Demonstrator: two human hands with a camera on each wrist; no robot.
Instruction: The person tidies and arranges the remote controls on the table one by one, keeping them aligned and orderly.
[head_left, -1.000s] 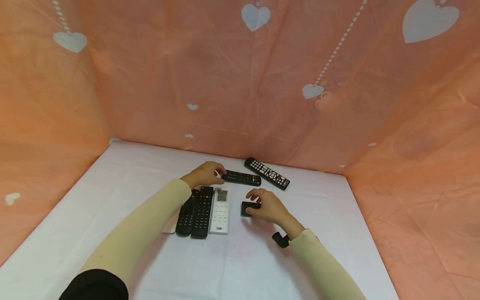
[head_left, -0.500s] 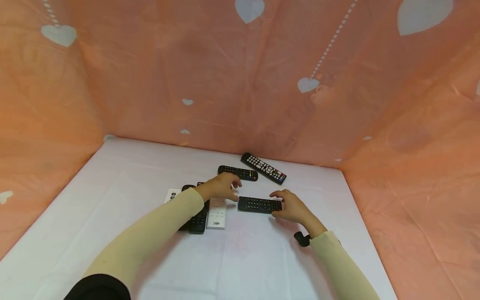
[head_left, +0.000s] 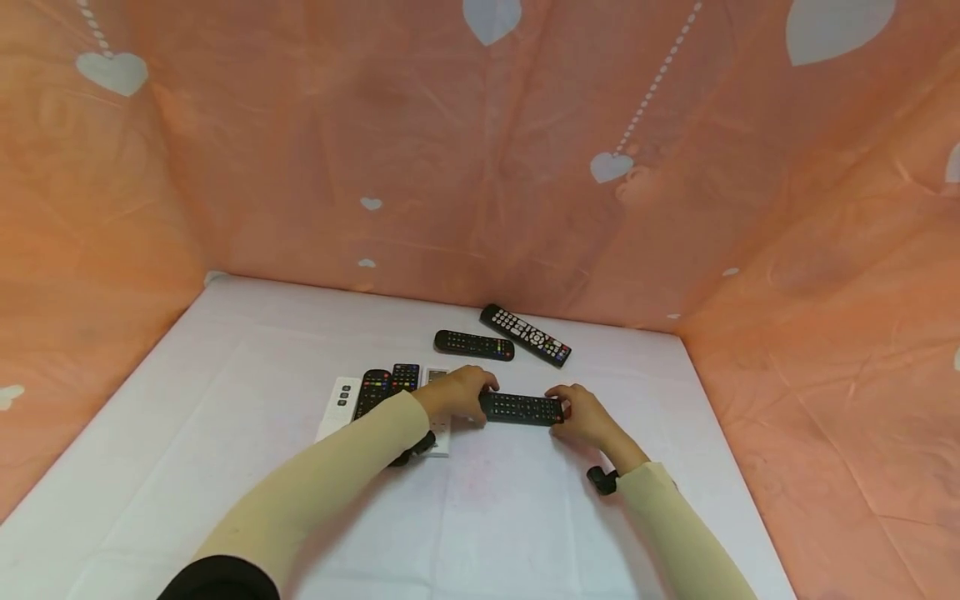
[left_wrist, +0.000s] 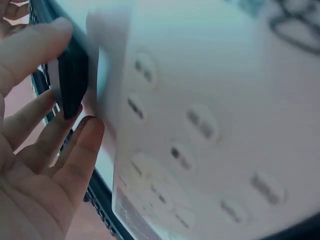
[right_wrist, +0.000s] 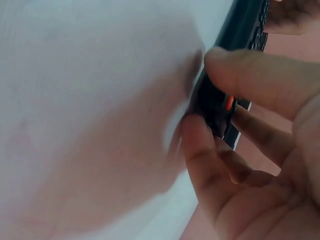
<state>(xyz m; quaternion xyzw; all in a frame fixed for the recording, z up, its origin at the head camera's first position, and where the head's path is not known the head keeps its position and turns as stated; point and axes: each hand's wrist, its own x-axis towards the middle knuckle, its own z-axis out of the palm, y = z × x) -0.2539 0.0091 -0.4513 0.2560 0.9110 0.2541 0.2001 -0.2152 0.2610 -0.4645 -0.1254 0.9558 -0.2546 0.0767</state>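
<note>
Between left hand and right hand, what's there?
One black remote, lying crosswise, its ends at the fingers of the left hand and right hand. Head view shows it.

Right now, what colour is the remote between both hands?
The remote is black, clearest in the head view.

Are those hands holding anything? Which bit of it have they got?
Yes, a black remote, by both ends: the left hand pinches its left end and the right hand its right end, between thumb and fingers.
</note>
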